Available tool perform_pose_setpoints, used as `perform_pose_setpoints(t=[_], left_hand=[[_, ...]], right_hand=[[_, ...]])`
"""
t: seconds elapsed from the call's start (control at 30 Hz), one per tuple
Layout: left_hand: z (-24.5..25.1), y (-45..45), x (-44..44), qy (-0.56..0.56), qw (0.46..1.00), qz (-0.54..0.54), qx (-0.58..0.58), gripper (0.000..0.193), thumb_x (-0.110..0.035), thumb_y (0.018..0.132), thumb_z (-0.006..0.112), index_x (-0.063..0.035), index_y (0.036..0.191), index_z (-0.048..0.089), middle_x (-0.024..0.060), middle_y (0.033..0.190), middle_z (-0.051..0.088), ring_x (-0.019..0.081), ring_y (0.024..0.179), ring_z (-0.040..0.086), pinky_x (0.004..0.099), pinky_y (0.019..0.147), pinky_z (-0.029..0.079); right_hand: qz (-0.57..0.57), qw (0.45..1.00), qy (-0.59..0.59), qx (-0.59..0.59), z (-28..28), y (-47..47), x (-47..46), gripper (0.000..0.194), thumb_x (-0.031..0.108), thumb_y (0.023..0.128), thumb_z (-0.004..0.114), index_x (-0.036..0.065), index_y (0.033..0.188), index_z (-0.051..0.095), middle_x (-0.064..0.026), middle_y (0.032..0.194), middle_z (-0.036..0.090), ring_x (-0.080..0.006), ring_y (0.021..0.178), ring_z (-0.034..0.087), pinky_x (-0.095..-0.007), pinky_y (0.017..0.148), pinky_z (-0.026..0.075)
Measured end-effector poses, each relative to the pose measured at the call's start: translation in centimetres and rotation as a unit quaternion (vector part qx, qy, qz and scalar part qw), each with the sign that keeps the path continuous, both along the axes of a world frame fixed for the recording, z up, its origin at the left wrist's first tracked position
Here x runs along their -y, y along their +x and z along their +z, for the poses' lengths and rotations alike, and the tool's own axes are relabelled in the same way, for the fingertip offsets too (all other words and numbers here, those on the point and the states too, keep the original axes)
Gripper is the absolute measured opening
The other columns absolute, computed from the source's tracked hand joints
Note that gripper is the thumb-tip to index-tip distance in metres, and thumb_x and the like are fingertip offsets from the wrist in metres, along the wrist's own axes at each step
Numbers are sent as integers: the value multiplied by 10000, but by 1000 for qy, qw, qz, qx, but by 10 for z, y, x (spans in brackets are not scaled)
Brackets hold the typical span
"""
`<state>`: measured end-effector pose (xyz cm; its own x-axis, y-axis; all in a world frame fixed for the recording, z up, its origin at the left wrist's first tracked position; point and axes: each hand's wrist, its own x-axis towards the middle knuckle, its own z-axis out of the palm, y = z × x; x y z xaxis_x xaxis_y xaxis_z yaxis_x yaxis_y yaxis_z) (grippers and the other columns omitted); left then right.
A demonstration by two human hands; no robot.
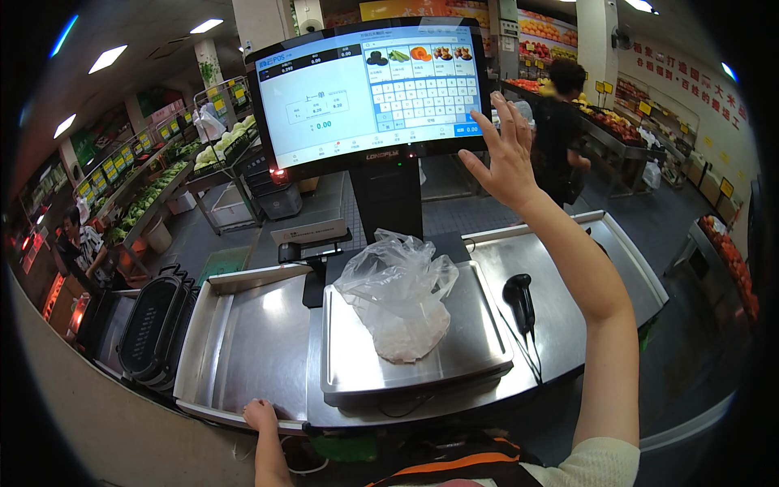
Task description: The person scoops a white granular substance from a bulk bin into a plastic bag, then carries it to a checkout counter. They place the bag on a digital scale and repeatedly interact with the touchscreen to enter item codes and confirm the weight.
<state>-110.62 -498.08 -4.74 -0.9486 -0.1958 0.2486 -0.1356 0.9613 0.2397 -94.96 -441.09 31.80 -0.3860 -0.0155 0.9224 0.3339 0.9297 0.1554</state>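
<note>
My right hand (pixel 505 152) is raised with its fingers apart beside the lower right corner of a touchscreen POS monitor (pixel 322 103), holding nothing; whether a fingertip touches the screen I cannot tell. The screen shows an on-screen keyboard and produce pictures. Down at the counter's near edge, my left hand (pixel 260 415) rests with its fingers curled; its grip is unclear. Between the hands, a clear plastic bag (pixel 408 310) with pale contents lies on the steel plate of a weighing scale (pixel 475 341). A black handheld barcode scanner (pixel 519 295) lies right of the scale.
The steel counter (pixel 261 341) has raised rims. A stack of black shopping baskets (pixel 155 329) stands at its left. Beyond are vegetable shelves (pixel 152 189) and fruit displays (pixel 614 131). One person in black (pixel 557 128) stands behind the counter; another (pixel 91 249) is at far left.
</note>
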Motion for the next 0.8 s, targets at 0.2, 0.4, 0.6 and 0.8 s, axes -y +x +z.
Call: perform_pose_setpoints(t=[0.2,0.4,0.6,0.8], left_hand=[[-1,0,1,-1,1000,-4,-3,219,-220,747,606,-6,759,656,209,790,640,373,817,599,467,744,466],[-3,-1,2,-1,1000,-10,-5,213,-219,748,602,-17,772,664,204,790,641,375,809,599,468,744,466],[-1,1,0,-9,1000,-6,-12,218,-226,748,607,-19,782,667,197,795,644,370,818,601,468,747,469],[-1,0,0,-13,1000,0,2,214,-225,748,611,-21,776,666,189,798,648,360,829,603,454,754,473]], right_hand=[[14,1000,1,-8,-1,0,0,570,429,817,582,136,1289,458,-170,1411,259,-359,1323,185,-489,1075,121],[18,1000,6,-13,-3,-1,-1,567,429,814,586,135,1283,462,-173,1408,263,-363,1318,190,-491,1069,130],[13,1000,4,-7,-4,-1,0,568,438,820,580,147,1291,457,-167,1408,262,-354,1324,186,-490,1072,128],[17,1000,1,-8,-2,-3,-1,568,441,820,580,146,1290,459,-163,1412,258,-348,1328,179,-489,1074,128]])
